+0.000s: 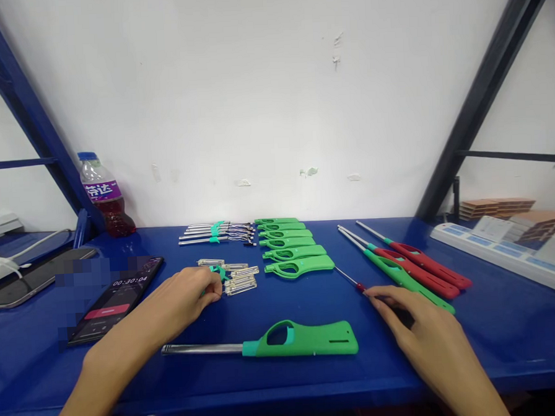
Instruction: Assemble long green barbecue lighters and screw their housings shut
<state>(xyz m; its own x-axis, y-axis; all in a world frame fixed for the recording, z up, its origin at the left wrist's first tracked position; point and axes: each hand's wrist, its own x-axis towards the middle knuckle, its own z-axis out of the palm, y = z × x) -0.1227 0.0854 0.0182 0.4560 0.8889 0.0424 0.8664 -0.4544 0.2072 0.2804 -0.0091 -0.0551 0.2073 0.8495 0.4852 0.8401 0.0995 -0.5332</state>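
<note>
My left hand [186, 293] is closed, fingertips together beside small teal plastic pieces [219, 272] and several clear lighter fuel tanks [241, 282]. Whatever those fingers pinch is hidden. My right hand [416, 315] grips the end of a thin screwdriver [360, 287] with a red handle, its shaft pointing away to the left. In front of me lies a whole green gas lighter [307, 340], its metal tube to the left. Several green lighter handle shells [300, 266] are lined up behind it. Metal lighter tubes [200, 240] with wires and teal parts rest at the back.
On the right lie a green long lighter [402, 276] and two red ones [418, 269], near a white power strip [508, 258]. To the left are a phone showing a timer [119, 297], a dark tablet-like device [39, 279] and a drink bottle [109, 198]. Blue posts [35, 115] flank the table.
</note>
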